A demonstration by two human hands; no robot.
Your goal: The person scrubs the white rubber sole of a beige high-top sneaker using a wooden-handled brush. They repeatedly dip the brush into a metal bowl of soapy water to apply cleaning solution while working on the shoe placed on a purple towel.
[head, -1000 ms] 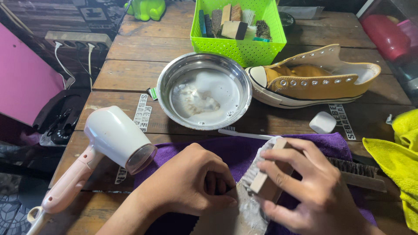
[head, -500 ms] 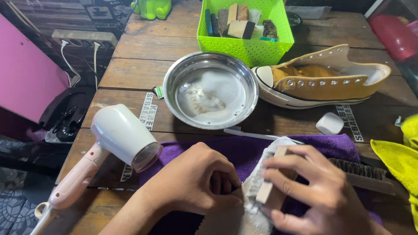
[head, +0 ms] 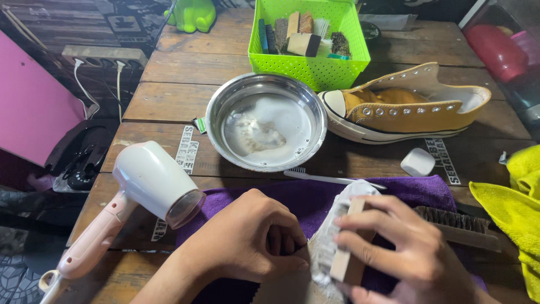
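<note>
At the near edge of the table (head: 169, 67), the right hand (head: 405, 253) grips a wooden brush (head: 346, 247) by its back, fingers wrapped over the block, bristles turned toward a pale, sudsy thing (head: 326, 242) that the left hand (head: 247, 242) holds down. The left hand is curled into a loose fist on it; what it pins is mostly hidden, so I cannot tell whether it is a shoe part or a cloth. Both hands work over a purple towel (head: 405, 188) spread along the near edge.

Just beyond the towel lies a white toothbrush (head: 332, 180), then a steel bowl (head: 225, 101) of soapy water at the table's middle. A mustard shoe (head: 405, 110) lies on its side right of the bowl, with a small white bar (head: 417, 161) near it. A green basket (head: 315, 67) of brushes sits at the far edge. A hair dryer (head: 140, 191) rests at the left near corner, nozzle touching the towel, handle hanging past the edge. A second brush (head: 455, 225) lies on the towel by the right hand, and a yellow cloth (head: 517, 208) is at the right edge.

Risks, as I judge them: a hard scrub could fling suds toward the dryer, and wet near an electric tool is bad; an elbow could knock the overhanging dryer off; a slip could push the toothbrush into the bowl
</note>
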